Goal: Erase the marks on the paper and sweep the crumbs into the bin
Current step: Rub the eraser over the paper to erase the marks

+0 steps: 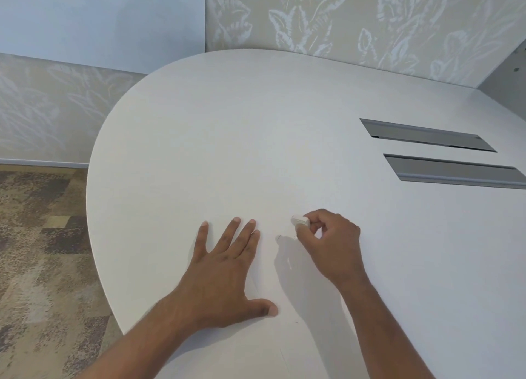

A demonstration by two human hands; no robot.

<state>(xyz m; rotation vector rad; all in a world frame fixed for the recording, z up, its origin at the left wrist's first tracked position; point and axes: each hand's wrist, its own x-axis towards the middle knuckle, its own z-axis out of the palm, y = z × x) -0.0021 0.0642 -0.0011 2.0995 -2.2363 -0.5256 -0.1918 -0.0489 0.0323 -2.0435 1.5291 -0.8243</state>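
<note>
Nearest the lens: the left hand [225, 270], flat on the sheet, fingers straight and spread, thumb out toward the right. It's pinning, not gripping.
Paper [267, 267]: white on a white table [227, 122] and hard to make out. Only a faint edge line shows, running toward the camera below the thumb.
Right hand [333, 242]: just right of the left hand's fingertips, its grip clamped on the eraser [300, 221], thumb and curled fingers pinching one end.
Eraser: short and white, its long axis pointing left and slightly away, the free end toward the left hand.
Mark [278, 238]: one small grey fleck, just below and left of the eraser tip, in the gap between the two hands.
Key relation: the right hand is clearly nearer the fleck. I'd judge a short dip down and to the left puts rubber on it.
Crumbs: too small to tell.
Bin: not in view.
Off to the right: two grey slots [427, 135] in the table, well apart from the hands.
</note>
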